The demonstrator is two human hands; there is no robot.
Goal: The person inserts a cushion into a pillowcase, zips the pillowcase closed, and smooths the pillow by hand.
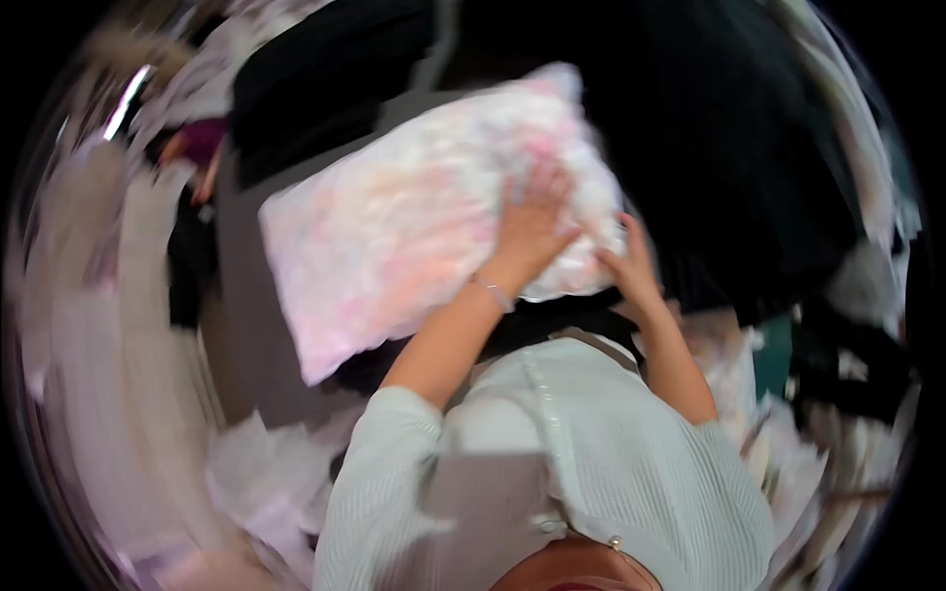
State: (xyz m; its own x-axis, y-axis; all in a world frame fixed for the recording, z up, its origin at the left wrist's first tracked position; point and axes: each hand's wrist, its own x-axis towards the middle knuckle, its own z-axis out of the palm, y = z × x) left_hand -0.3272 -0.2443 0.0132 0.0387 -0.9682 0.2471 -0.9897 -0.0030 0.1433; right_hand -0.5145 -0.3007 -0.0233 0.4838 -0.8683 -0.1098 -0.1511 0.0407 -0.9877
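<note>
A plump white bag (394,227), pillow-shaped and mottled with pink and orange, lies in front of me. My left hand (532,222) rests flat on its upper face, fingers spread. At the bag's right end is my right hand (634,264), thumb and fingers apart along the edge. Whether those fingers press on the bag or only touch it is blurred. What fills the bag cannot be made out clearly.
Black fabric (729,148) is heaped to the right, and another black pile (325,84) lies behind the bag. Beneath is a grey table (251,286). Another person's arm (204,182) shows at the far left. Crumpled white plastic (271,473) sits at lower left.
</note>
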